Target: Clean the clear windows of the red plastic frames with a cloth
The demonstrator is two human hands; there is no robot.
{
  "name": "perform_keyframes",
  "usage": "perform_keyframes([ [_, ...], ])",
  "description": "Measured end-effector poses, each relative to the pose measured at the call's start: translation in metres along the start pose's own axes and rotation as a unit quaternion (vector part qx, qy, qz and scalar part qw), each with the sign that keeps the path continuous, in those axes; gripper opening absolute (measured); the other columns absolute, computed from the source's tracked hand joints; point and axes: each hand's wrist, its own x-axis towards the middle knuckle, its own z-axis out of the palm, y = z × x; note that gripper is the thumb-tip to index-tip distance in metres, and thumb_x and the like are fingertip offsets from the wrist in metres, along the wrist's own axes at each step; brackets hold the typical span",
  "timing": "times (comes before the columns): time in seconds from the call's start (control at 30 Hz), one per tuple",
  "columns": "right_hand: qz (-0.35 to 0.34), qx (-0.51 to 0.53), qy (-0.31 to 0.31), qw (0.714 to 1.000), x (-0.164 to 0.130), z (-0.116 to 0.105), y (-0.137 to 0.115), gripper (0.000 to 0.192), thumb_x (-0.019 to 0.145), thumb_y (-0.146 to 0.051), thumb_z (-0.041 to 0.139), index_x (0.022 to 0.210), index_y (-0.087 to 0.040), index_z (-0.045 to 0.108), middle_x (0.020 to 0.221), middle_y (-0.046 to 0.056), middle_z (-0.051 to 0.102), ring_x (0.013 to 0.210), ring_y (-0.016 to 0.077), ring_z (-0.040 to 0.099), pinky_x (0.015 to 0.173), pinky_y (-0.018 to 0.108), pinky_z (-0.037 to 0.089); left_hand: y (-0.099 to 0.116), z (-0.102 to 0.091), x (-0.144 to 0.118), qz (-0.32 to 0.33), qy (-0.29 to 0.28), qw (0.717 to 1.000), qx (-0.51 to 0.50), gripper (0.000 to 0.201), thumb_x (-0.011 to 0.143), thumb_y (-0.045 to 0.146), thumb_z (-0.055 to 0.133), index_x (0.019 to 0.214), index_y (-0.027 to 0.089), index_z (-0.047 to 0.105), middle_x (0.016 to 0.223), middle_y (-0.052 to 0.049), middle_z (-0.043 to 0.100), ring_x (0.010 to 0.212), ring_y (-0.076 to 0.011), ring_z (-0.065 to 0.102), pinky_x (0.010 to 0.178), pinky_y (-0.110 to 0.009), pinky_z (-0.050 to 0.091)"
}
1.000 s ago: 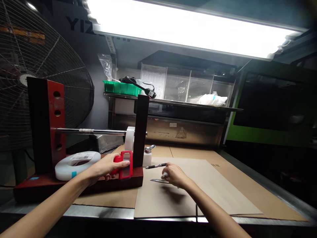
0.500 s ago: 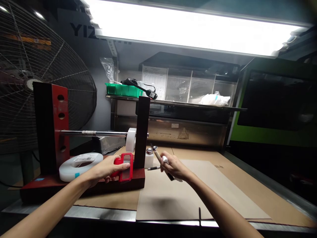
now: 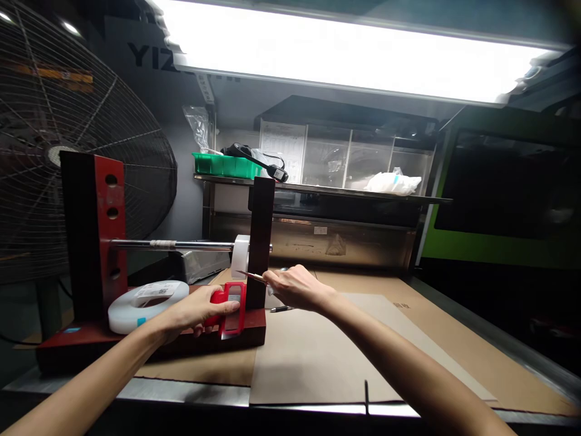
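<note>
My left hand point(image 3: 204, 309) grips a red plastic frame point(image 3: 235, 309) by its left side, thumb across its front. A pale panel fills the frame's middle. My right hand point(image 3: 295, 284) is closed around a slim knife point(image 3: 252, 276), its thin tip pointing left, just above the frame's top edge and apart from it. Some white material point(image 3: 270, 290), perhaps tissue, shows under the right fingers. Behind the knife tip, a white roll point(image 3: 239, 257) hangs on a metal rod point(image 3: 195, 245) of the red and black stand point(image 3: 262, 242). The knife's handle is hidden by my hand.
A wide clear film roll point(image 3: 122, 315) lies on the stand's base. A pen point(image 3: 281, 309) and grey board point(image 3: 318, 369) are on the cardboard-covered bench point(image 3: 436, 339). The shelf point(image 3: 327, 189) behind carries a green bin point(image 3: 222, 165) and a white bag point(image 3: 394, 183). A large fan point(image 3: 136, 151) stands left.
My right hand has moved left and slightly up, swinging the knife to point left towards the red frame. My left hand has barely moved, the frame shifting slightly. The white bottle is now mostly hidden.
</note>
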Motion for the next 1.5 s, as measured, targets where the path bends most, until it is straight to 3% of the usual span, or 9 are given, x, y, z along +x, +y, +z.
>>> perform_keyframes([
  [0.33, -0.048, -0.076, -0.001, 0.996, 0.010, 0.002, 0.001, 0.025, 0.092, -0.008, 0.029, 0.102, -0.012, 0.052, 0.085, 0.009, 0.063, 0.069, 0.0197, 0.063, 0.049, 0.027, 0.033, 0.003, 0.000, -0.004, 0.005, -0.007, 1.000, 0.002, 0.070, 0.068, 0.062, 0.061, 0.123, 0.022, 0.046, 0.050, 0.009, 0.046, 0.043, -0.0090, 0.037, 0.038, -0.018, 0.027],
  [0.6, -0.056, -0.092, -0.010, 0.994, 0.013, 0.003, -0.002, 0.023, 0.091, -0.007, 0.032, 0.100, -0.012, 0.052, 0.083, 0.009, 0.063, 0.069, 0.0213, 0.065, 0.050, 0.028, 0.040, 0.002, 0.002, -0.002, 0.005, -0.011, 1.000, 0.001, 0.065, 0.070, 0.062, 0.060, 0.114, 0.016, 0.048, 0.050, 0.006, 0.049, 0.044, -0.0101, 0.041, 0.037, -0.019, 0.025],
  [0.8, -0.063, -0.094, -0.015, 0.994, 0.014, 0.000, -0.004, 0.025, 0.091, -0.007, 0.032, 0.099, -0.010, 0.055, 0.082, 0.009, 0.064, 0.068, 0.0226, 0.065, 0.050, 0.029, 0.041, -0.001, 0.002, -0.001, 0.008, -0.011, 1.000, 0.002, 0.064, 0.070, 0.062, 0.059, 0.116, 0.018, 0.048, 0.051, 0.005, 0.052, 0.044, -0.0106, 0.043, 0.037, -0.018, 0.026],
  [1.13, -0.069, -0.071, -0.039, 0.994, 0.021, -0.004, -0.004, 0.022, 0.090, -0.009, 0.037, 0.096, -0.012, 0.058, 0.083, 0.010, 0.067, 0.074, 0.0221, 0.066, 0.055, 0.027, 0.041, -0.006, 0.005, -0.003, -0.004, -0.001, 1.000, -0.006, 0.050, 0.068, 0.063, 0.061, 0.088, 0.019, 0.048, 0.050, 0.006, 0.049, 0.042, -0.0093, 0.039, 0.035, -0.018, 0.025],
  [1.27, -0.022, -0.056, -0.073, 0.996, -0.014, 0.017, 0.008, 0.020, 0.088, -0.008, 0.039, 0.090, -0.010, 0.059, 0.079, 0.012, 0.067, 0.067, 0.0217, 0.065, 0.051, 0.027, 0.038, -0.009, 0.005, -0.013, -0.020, -0.026, 0.999, -0.028, 0.049, 0.067, 0.064, 0.062, 0.084, 0.018, 0.049, 0.053, 0.005, 0.049, 0.044, -0.0081, 0.038, 0.037, -0.017, 0.023],
  [1.4, 0.015, -0.021, -0.121, 0.992, -0.057, 0.057, 0.014, 0.017, 0.086, -0.017, 0.046, 0.092, -0.011, 0.061, 0.073, 0.011, 0.068, 0.060, 0.0209, 0.063, 0.048, 0.027, 0.035, -0.006, 0.007, -0.021, -0.029, -0.040, 0.998, -0.041, 0.054, 0.065, 0.063, 0.065, 0.092, 0.017, 0.054, 0.059, 0.004, 0.051, 0.046, -0.0069, 0.038, 0.039, -0.017, 0.024],
  [1.5, 0.030, 0.016, -0.148, 0.988, -0.077, 0.086, 0.011, 0.016, 0.081, -0.016, 0.051, 0.090, -0.011, 0.063, 0.073, 0.011, 0.068, 0.057, 0.0207, 0.062, 0.048, 0.027, 0.035, -0.002, 0.012, -0.021, -0.052, -0.016, 0.998, -0.035, 0.058, 0.071, 0.067, 0.054, 0.099, 0.017, 0.056, 0.057, 0.002, 0.051, 0.042, -0.0085, 0.041, 0.036, -0.019, 0.024],
])
